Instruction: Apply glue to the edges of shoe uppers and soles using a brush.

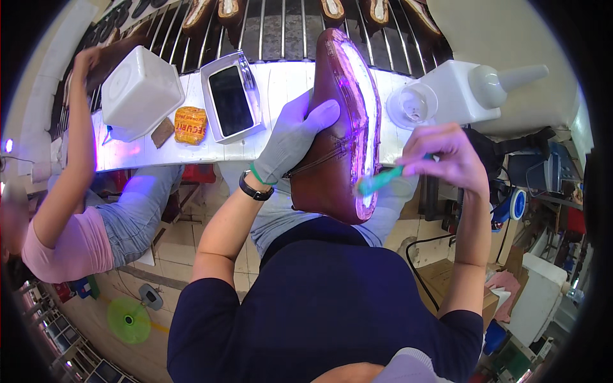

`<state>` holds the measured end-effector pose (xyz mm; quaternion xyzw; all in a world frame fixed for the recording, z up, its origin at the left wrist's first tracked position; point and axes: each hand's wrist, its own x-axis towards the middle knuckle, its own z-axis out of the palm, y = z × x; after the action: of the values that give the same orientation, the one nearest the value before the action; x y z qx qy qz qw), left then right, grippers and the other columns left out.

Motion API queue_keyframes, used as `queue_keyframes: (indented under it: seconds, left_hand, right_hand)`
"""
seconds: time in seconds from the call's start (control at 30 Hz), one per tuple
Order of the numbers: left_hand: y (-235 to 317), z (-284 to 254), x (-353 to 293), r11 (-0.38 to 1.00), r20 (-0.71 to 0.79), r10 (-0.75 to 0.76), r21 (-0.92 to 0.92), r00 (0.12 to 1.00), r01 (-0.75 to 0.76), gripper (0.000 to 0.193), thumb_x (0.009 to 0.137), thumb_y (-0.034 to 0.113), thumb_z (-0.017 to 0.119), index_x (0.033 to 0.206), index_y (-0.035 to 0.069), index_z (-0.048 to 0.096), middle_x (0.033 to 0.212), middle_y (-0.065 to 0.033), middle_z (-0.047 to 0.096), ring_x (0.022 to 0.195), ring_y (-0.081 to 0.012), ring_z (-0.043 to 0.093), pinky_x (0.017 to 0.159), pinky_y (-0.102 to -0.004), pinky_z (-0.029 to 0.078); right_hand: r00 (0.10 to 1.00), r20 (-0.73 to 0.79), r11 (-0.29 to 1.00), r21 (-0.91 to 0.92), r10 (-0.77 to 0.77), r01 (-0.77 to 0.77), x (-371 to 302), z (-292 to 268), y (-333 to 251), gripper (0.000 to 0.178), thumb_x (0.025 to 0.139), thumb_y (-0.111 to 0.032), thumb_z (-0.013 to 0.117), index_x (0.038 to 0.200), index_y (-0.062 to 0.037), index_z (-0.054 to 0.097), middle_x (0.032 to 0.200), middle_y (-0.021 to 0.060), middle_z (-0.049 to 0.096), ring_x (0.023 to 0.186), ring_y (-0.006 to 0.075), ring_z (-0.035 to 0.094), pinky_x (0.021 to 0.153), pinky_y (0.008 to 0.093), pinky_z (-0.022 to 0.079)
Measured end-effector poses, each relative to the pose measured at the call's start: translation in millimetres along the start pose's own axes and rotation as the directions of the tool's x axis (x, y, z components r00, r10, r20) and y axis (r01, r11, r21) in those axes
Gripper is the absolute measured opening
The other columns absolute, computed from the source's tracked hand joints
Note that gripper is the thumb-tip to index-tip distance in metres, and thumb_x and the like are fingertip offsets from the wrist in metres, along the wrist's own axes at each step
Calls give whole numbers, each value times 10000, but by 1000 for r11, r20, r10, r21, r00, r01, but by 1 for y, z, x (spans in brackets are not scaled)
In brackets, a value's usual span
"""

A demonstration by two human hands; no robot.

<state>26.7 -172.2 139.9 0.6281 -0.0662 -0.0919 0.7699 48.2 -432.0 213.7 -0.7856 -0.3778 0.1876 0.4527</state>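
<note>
My left hand [292, 135], in a grey glove, grips a brown leather ankle boot [322, 153] by its side, thumb across the upper. The boot is turned so that its underside, a pale strip [365, 121] edged in brown, faces right. A zip runs along the upper near my fingers. Pinched in my bare right hand [440, 156] is a green-handled brush [382, 181]. Its head touches the underside near the boot's lower end; the bristles are hard to make out. Just beyond my right hand stands a clear round cup [412, 105] on the white bench [281, 86].
A white squeeze bottle [469, 92] lies at the right. To the left are an open box [230, 96] with a dark panel, an orange packet [190, 126] and a white container [142, 92]. Several boots rest on metal rollers [283, 29] behind. Another person [70, 246] works at left.
</note>
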Motion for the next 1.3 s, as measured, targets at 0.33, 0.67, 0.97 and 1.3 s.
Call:
queue_keyframes:
  seconds: [0.33,0.67,0.97,1.3]
  left_hand:
    - [-9,-5,11,988,-19,-137,-79,990,135,419,934,420,540,1001,12,607,880,-10,606,781,-70,542,726,-223,457]
    - [-31,-2,12,839,193,-422,-287,886,462,459,964,398,481,1189,7,565,1057,-81,653,889,-138,655,803,-264,537]
    - [-73,19,-1,821,418,-220,-409,881,399,379,963,282,520,1263,51,519,1180,-61,606,1087,-146,569,987,-271,416]
    - [-48,40,-39,736,648,-356,-250,673,629,292,933,270,585,1157,86,548,763,-59,608,579,-129,606,448,-252,475]
  right_hand:
    - [997,-76,1000,11,7,-7,5,1,3,118,716,-31,763,778,31,683,726,76,656,676,158,621,639,276,467]
    - [992,125,1000,23,-16,13,14,-4,-6,141,685,-44,788,796,9,718,727,84,663,679,181,643,631,284,480]
    - [980,189,996,72,-59,46,32,-8,-7,194,625,-58,814,786,7,728,713,110,659,647,183,630,595,275,459]
    - [971,237,994,109,-37,11,51,-15,2,208,616,-83,828,773,7,726,728,113,674,655,178,642,596,272,462]
